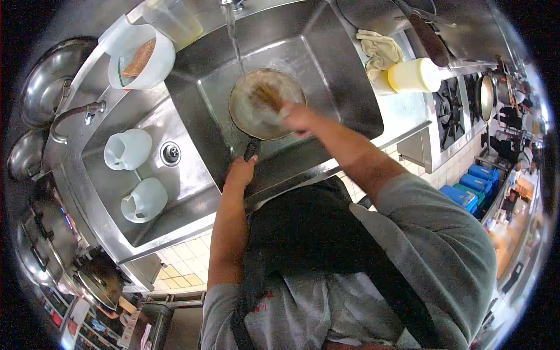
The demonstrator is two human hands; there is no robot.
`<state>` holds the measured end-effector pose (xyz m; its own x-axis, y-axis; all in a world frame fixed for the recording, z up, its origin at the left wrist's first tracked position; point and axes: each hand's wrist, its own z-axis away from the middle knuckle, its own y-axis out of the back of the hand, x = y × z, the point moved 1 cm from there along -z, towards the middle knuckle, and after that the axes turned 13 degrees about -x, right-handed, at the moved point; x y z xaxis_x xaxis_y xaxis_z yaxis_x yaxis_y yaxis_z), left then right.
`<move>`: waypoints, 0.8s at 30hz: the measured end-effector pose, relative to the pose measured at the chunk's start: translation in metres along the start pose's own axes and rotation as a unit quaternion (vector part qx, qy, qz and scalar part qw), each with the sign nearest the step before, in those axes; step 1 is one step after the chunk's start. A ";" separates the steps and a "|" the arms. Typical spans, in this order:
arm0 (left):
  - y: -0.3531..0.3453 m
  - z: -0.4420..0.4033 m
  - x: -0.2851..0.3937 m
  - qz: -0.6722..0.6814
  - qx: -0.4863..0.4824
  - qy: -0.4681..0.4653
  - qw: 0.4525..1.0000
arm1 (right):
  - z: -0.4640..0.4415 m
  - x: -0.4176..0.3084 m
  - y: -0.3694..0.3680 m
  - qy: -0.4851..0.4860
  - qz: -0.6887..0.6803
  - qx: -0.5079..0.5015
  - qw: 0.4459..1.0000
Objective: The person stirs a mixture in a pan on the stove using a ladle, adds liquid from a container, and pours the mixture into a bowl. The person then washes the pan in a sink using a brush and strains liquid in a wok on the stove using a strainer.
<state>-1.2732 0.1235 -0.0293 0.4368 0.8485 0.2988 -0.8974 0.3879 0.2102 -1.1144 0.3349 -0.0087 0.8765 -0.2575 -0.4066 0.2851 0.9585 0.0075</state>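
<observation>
A round frying pan (240, 111) is held over the large steel sink basin (338, 81), with cloudy water inside. My left hand (240, 171) is wrapped round the pan's dark handle (252, 149). My right hand (298, 119), a little blurred by motion, grips a brown bristled scrubbing brush (267, 96). The brush's bristles are down in the pan; its grip is hidden in my fingers. From the tap (231, 4) at the top, a stream of water (234, 44) runs down to the pan's far edge.
Two cut-open white plastic jugs (128, 149) lie in the left basin beside a drain (170, 153). A white tub (158, 63) with a brown scourer (140, 57) stands at the upper left. A cloth (379, 51) and a yellowish-white container (415, 76) sit right, near a gas stove (449, 111).
</observation>
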 end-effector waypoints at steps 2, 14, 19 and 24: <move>-0.002 0.004 0.000 0.013 0.013 -0.003 1.000 | 0.008 0.000 -0.022 -0.014 -0.072 -0.074 0.995; -0.002 0.019 0.026 0.279 -0.054 -0.064 0.957 | 0.162 0.054 0.099 0.000 0.340 0.201 0.919; 0.025 0.051 0.085 0.544 -0.091 -0.138 0.823 | 0.129 0.129 0.111 0.077 0.496 0.187 0.844; 0.099 0.059 0.150 0.637 -0.170 -0.218 0.719 | 0.135 0.092 0.080 0.083 0.431 0.202 0.876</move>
<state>-1.2929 0.2682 0.0912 -0.8426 0.4282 0.3265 -0.5175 -0.4761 -0.7110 -0.9585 0.3712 0.0776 0.7744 0.5939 -0.2183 -0.3111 0.6578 0.6859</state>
